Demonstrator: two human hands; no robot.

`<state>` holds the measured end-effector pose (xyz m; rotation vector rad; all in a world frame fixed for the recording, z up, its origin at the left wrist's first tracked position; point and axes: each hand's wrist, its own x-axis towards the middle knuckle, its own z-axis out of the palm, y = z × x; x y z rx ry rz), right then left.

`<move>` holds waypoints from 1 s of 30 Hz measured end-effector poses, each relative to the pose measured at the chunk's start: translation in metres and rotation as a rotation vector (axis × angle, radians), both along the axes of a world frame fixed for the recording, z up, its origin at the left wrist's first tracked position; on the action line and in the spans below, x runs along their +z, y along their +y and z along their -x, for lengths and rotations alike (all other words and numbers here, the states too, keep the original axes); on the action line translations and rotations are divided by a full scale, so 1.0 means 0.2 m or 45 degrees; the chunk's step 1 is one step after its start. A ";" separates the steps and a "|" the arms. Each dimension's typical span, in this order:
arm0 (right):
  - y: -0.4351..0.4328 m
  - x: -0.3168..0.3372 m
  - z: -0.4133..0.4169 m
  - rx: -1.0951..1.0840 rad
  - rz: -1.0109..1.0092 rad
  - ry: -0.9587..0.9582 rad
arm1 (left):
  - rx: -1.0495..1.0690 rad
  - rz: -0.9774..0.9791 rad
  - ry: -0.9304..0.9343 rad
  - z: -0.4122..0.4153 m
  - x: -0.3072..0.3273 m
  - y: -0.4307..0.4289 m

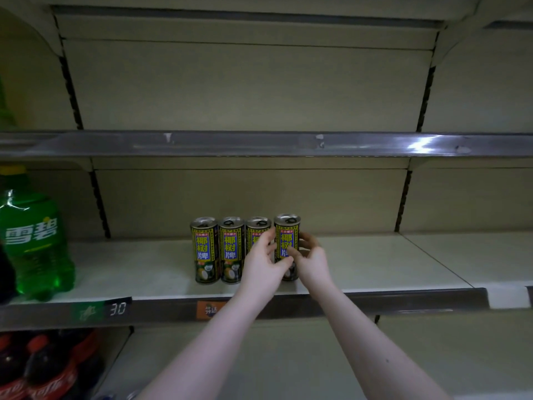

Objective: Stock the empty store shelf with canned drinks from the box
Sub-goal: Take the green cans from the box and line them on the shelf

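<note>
4 cans upright in row on middle shelf (pixel 375 264), near its centre. Rightmost can (pixel 286 236) held by both hands: left hand (pixel 261 265) grips its left side, fingers reaching up between it and the neighbouring can; right hand (pixel 313 261) curls round its right side, thumb on the front. Other 3 cans (pixel 230 249) stand free, close together. Green soda bottle (pixel 34 241) at shelf's far left; cola bottles (pixel 43 368) on the shelf below.
</note>
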<state>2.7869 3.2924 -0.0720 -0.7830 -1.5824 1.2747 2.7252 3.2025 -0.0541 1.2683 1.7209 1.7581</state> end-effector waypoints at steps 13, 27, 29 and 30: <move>0.03 -0.06 0.03 0.026 0.035 -0.001 | 0.020 0.124 0.066 0.01 -0.05 0.06; 0.02 -0.03 -0.17 0.102 0.088 0.201 | 0.125 0.061 0.115 -0.16 -0.06 0.09; 0.02 -0.02 -0.22 0.103 0.073 0.238 | 0.109 0.016 0.113 -0.20 -0.05 0.10; 0.02 -0.02 -0.25 0.101 0.073 0.255 | 0.104 -0.013 0.114 -0.23 -0.05 0.10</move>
